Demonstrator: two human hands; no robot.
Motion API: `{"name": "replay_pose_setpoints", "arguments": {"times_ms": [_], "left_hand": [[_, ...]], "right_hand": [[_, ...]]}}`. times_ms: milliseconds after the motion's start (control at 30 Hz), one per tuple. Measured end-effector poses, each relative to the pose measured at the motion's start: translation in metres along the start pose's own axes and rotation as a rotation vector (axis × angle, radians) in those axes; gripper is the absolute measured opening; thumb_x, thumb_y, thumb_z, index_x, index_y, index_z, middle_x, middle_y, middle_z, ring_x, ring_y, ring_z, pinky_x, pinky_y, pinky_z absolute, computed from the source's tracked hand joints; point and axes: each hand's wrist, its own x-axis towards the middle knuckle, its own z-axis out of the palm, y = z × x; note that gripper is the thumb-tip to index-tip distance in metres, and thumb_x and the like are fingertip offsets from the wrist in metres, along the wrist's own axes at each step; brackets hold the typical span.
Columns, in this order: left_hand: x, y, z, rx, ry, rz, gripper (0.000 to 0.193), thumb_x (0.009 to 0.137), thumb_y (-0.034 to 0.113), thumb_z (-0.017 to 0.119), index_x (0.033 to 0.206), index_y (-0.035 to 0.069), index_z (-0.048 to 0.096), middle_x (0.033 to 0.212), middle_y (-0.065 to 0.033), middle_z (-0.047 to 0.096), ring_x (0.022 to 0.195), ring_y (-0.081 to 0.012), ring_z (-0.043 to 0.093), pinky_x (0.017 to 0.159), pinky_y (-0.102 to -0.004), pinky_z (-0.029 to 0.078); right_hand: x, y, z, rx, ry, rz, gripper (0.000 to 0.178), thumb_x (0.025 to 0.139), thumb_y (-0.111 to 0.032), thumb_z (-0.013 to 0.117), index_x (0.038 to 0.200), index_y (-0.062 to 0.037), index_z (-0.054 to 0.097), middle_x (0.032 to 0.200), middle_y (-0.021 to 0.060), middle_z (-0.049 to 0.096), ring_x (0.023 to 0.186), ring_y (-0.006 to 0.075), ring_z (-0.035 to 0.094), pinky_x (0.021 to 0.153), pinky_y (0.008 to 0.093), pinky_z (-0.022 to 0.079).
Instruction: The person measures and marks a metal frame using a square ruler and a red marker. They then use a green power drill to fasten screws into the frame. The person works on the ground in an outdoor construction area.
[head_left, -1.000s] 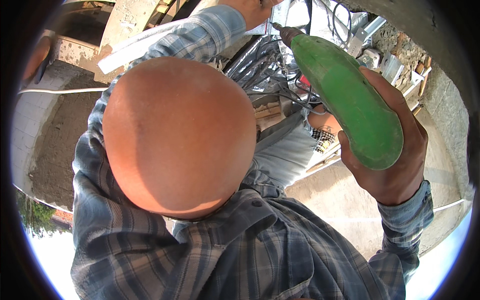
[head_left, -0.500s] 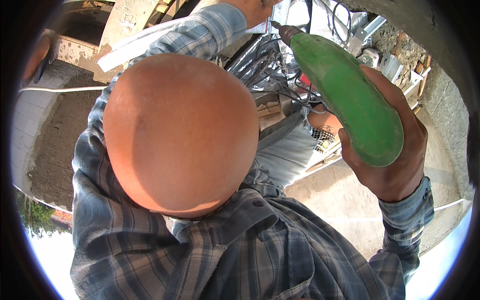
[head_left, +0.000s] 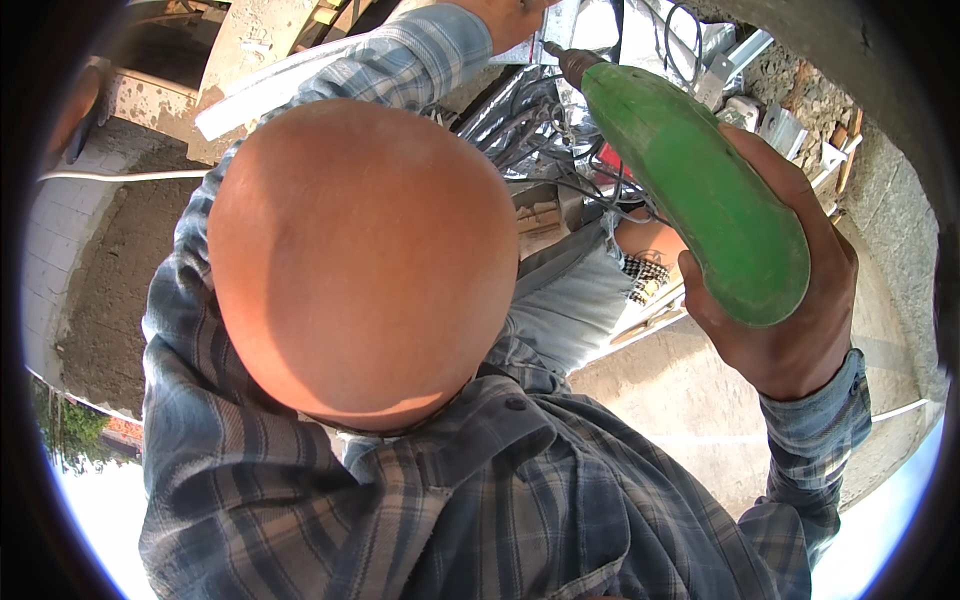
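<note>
A green power drill fills the upper right, with my right hand wrapped round its grip. Its dark chuck points up and left, and a short bit sticks out toward a shiny metal piece. Whether the bit touches the metal I cannot tell. My left hand is at the top edge beside that metal piece. Most of its fingers are cut off by the edge of the view, so their grip is hidden.
Dark cables lie tangled over silvery foil below the drill's chuck. A pale long strip runs past my left sleeve, near wooden boards. A white cord crosses the left side. Rubble and metal profiles lie at the upper right.
The drill and my right hand have shifted very slightly up and to the right. My left hand stays in nearly the same place.
</note>
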Motion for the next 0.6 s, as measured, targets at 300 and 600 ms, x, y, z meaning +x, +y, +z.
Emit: {"name": "replay_pose_setpoints", "arguments": {"times_ms": [300, 600], "left_hand": [[-0.0026, 0.0022, -0.0029, -0.032, 0.006, -0.005, 0.034, 0.091, 0.033, 0.048, 0.092, 0.005, 0.066, 0.093, -0.0217, 0.065, 0.092, -0.0396, 0.06, 0.083, -0.0467, 0.045], [-0.0011, 0.0003, -0.0005, 0.002, 0.02, -0.007, 0.034, 0.09, 0.033, 0.047, 0.093, 0.004, 0.065, 0.093, -0.0219, 0.064, 0.092, -0.0398, 0.06, 0.084, -0.0465, 0.045]], "right_hand": [[-0.0004, -0.0019, 0.0007, -0.001, -0.01, 0.02, 0.068, 0.066, 0.003, 0.072, 0.13, -0.0006, 0.047, 0.11, 0.0169, 0.064, 0.098, 0.0261, 0.066, 0.083, 0.0338, 0.054], [0.0005, -0.0048, 0.0009, -0.045, -0.015, 0.022, 0.067, 0.066, 0.003, 0.073, 0.129, -0.0007, 0.048, 0.11, 0.0166, 0.064, 0.098, 0.0258, 0.066, 0.083, 0.0337, 0.054]]}}
